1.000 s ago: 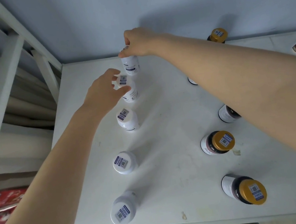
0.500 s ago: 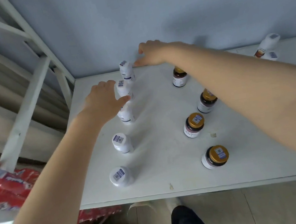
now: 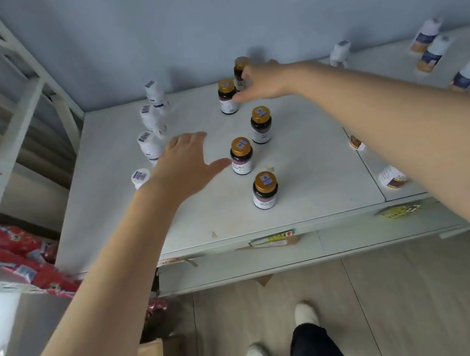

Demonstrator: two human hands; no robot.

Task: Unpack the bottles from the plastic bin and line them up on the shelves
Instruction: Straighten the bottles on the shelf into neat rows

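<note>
Bottles upright | rearmost amber bottle part-hidden by right hand

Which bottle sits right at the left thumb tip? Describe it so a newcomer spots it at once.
On the white shelf board, find the row of gold-capped dark bottles running from the front edge back to the wall. The target bottle is second from the front edge in that row. Unlike its neighbours, it stands just off the thumb of the left hand.

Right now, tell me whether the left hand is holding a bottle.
No, the left hand has its fingers spread straight and grips nothing, with the thumb tip merely close to a gold-capped bottle.
</note>
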